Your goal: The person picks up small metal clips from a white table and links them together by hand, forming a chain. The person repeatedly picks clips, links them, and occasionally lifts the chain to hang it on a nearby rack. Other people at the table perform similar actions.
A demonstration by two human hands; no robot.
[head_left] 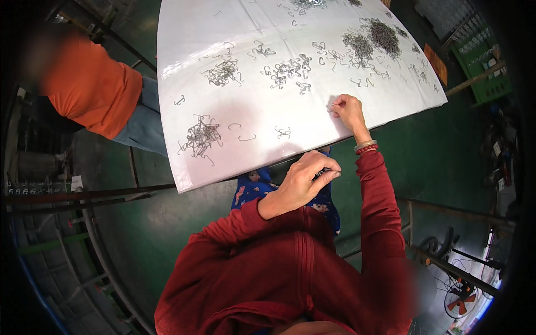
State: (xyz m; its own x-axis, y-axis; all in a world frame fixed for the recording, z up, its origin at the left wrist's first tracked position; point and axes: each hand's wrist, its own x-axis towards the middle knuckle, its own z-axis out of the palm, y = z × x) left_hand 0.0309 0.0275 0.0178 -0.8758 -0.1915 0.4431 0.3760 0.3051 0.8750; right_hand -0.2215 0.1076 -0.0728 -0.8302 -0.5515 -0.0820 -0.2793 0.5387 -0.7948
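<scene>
My right hand [349, 111] is just over the white-covered table [245, 106] near its front edge, thumb and forefinger pinched on what looks like a small metal hook [331, 107]. Held in front of my body, off the table edge, my left hand [304, 181] has its thumb and forefinger pressed together; anything between them is too small to make out. A little group of wire hooks [283, 133] lies on the table ahead of my left hand. Farther in is a loose heap of bent metal hooks [290, 69]. A thinner-wire heap [201, 135] sits at the left front.
More hooks form a heap [223, 72] at left and a dense dark pile [385, 38] at far right. A person in an orange shirt [92, 84] is by the table's left side. A green crate [480, 61] stands right; a fan [460, 304] is low at right.
</scene>
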